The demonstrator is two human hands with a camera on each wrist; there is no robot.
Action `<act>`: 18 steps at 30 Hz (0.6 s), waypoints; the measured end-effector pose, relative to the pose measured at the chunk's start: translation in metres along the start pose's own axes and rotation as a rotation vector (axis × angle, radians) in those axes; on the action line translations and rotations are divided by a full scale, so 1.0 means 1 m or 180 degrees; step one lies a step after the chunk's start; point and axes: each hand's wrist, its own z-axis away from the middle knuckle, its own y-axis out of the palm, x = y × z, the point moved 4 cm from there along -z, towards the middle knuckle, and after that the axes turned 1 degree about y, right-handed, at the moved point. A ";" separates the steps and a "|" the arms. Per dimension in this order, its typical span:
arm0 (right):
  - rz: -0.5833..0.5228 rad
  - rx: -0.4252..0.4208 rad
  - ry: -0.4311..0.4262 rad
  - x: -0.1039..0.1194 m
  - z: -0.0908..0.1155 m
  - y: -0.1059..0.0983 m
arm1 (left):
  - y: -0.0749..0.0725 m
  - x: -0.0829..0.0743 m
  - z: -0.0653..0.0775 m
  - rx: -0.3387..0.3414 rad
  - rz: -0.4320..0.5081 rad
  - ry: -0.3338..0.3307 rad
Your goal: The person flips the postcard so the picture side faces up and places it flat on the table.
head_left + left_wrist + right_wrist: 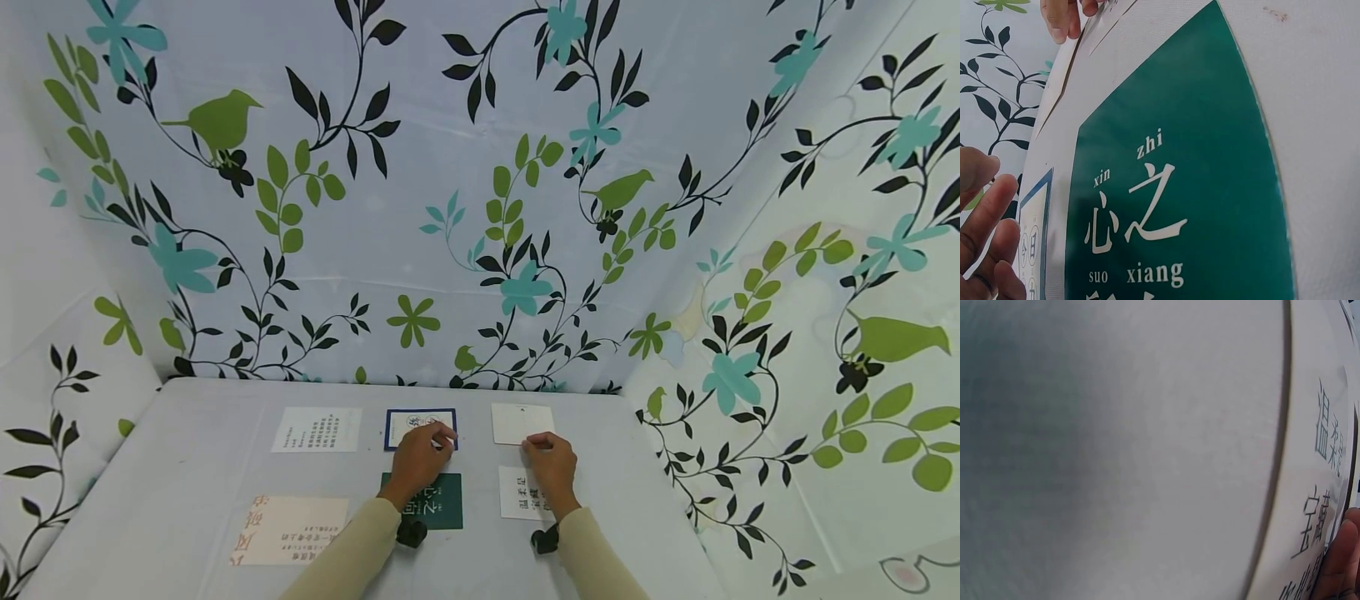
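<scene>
My left hand (422, 458) hovers over a blue-bordered card (397, 429) with round printed characters, fingers loosely bent. In the left wrist view, its thumb and fingers (988, 219) stand apart with nothing between them, beside that card. Below it lies a dark green card (447, 504) with white characters, partly covered by the hand and wrist. My right hand (551, 467) has its fingertips at the near edge of a cream card (521, 421) with a small hole; I cannot tell whether they pinch it. Under this hand lies a white card (513, 492) with black characters.
To the left lie a white card with small text (318, 429) and a pale peach card (292, 529) with orange lettering, partly behind the left sleeve. All rest on a white-covered table (187, 467). A leaf-and-bird patterned curtain (420, 242) hangs behind and to the right.
</scene>
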 end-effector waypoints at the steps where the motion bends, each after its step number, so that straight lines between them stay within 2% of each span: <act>1: -0.0001 0.0004 0.0002 -0.001 0.000 0.000 | 0.000 0.000 0.000 -0.0005 -0.0001 0.0009; 10: 0.0030 0.0019 -0.0022 -0.004 -0.005 0.001 | 0.002 -0.005 -0.001 -0.0032 0.0030 0.0029; 18: -0.0077 0.0073 -0.0016 -0.001 -0.002 -0.003 | 0.004 -0.010 -0.001 -0.0015 0.0042 0.0100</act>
